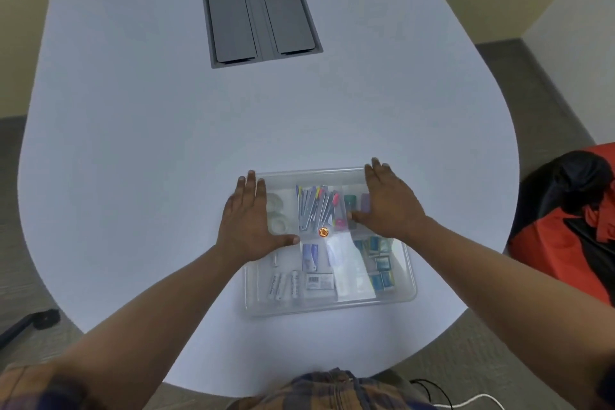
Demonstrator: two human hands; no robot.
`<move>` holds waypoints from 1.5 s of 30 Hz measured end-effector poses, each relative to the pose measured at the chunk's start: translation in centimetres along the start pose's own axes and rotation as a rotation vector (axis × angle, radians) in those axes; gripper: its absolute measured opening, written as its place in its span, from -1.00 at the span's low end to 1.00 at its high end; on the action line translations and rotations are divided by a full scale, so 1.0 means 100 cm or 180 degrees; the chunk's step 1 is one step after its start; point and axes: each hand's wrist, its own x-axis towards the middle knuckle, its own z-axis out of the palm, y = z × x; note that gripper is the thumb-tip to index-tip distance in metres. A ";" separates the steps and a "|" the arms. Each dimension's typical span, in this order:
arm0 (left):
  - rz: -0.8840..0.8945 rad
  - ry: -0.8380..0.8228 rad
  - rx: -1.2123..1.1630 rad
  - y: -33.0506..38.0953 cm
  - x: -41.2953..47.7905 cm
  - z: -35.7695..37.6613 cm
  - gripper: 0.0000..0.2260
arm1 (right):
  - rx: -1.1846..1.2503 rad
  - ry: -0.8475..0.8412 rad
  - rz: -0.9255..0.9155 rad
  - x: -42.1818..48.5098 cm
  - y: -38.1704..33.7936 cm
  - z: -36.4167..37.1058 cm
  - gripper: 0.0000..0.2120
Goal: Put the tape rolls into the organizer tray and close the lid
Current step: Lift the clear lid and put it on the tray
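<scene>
A clear plastic organizer tray (pixel 411 289) sits on the white table near me, with its clear lid (pixel 312 175) lying over it. Two clear tape rolls (pixel 278 215) lie in the far left compartment, seen through the lid. My left hand (pixel 248 220) rests flat on the lid's far left part, fingers spread. On the far right part, my right hand (pixel 386 206) also lies flat with its fingers apart. Pens, batteries, small boxes and clips fill the other compartments.
The white table (pixel 149 143) has a grey cable hatch (pixel 259 15) set into its far middle. A red and black bag (pixel 572 220) sits on a seat at the right. A white cable (pixel 472 401) shows near my lap.
</scene>
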 end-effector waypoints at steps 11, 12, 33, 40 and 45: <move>-0.0033 -0.0216 -0.0063 -0.005 0.019 -0.004 0.33 | -0.0066 -0.0495 0.0032 0.005 0.011 0.008 0.11; -0.0038 -0.0260 -0.0047 -0.005 0.022 -0.007 0.33 | -0.0018 -0.0523 0.0033 0.006 0.012 0.006 0.10; 0.0918 -0.1384 0.1174 -0.008 -0.031 0.006 0.47 | -0.0882 -0.1424 -0.0719 -0.058 0.033 0.011 0.53; 0.1010 -0.1283 0.1117 -0.015 -0.028 0.006 0.47 | -0.1073 -0.1566 -0.0768 -0.045 0.034 0.018 0.58; 0.0847 -0.1143 0.1055 -0.014 -0.008 -0.011 0.46 | -0.1085 -0.1205 -0.0753 -0.017 0.020 -0.002 0.41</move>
